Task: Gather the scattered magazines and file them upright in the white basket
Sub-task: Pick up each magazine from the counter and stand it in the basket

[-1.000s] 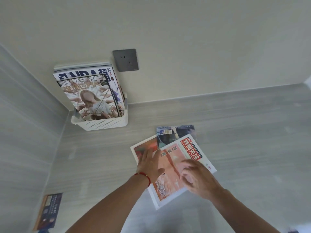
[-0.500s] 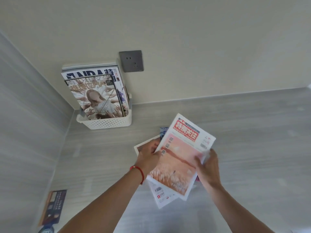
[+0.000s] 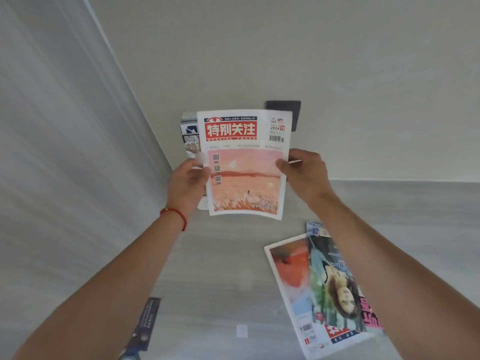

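I've got the pink-cover magazine [image 3: 245,165] upright, left hand [image 3: 188,181] and right hand [image 3: 305,175] each pinching a side edge, right in front of the filed magazines [image 3: 189,136] at the desk's far-left corner, with two loose magazines [image 3: 327,287] waiting near its front edge.

Upright magazine [image 3: 244,162] between both hands [image 3: 249,175]

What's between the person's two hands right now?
In the head view, a magazine with a red title block is held upright between the left hand and the right hand, each gripping one side edge.
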A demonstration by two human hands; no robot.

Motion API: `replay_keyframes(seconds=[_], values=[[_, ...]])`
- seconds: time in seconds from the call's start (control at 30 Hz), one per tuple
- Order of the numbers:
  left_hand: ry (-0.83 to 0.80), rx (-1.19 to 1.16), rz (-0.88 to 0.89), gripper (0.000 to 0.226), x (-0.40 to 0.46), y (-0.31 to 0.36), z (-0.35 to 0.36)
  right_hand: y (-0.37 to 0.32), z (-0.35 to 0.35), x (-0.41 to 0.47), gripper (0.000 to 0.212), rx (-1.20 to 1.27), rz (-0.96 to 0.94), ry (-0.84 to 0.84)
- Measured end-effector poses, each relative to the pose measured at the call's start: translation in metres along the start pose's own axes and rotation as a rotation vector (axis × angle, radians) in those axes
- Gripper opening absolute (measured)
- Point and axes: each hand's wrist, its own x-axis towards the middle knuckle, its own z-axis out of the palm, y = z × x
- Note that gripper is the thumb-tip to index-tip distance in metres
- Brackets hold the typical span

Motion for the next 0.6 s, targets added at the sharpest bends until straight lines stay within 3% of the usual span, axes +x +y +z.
replay_keyframes(seconds=[0.1,0.17,0.47,0.6], values=[[0.174,0.191,0.046,0.004,0.034,-0.002,-0.021,-0.027,0.029,0.028,0.013,-0.078,-0.078,0.03],[0.198,0.202,-0.006,0.006,0.051,-0.008,-0.026,-0.033,0.047,0.041,0.012,-0.102,-0.09,0.032],[0.097,0.212,-0.171,0.012,0.082,-0.055,-0.018,0.0,0.099,0.063,0.018,-0.153,0.063,-0.016],[-0.03,0.294,-0.198,0.023,0.087,-0.069,-0.014,0.019,0.113,0.065,0.036,-0.156,0.146,-0.055]])
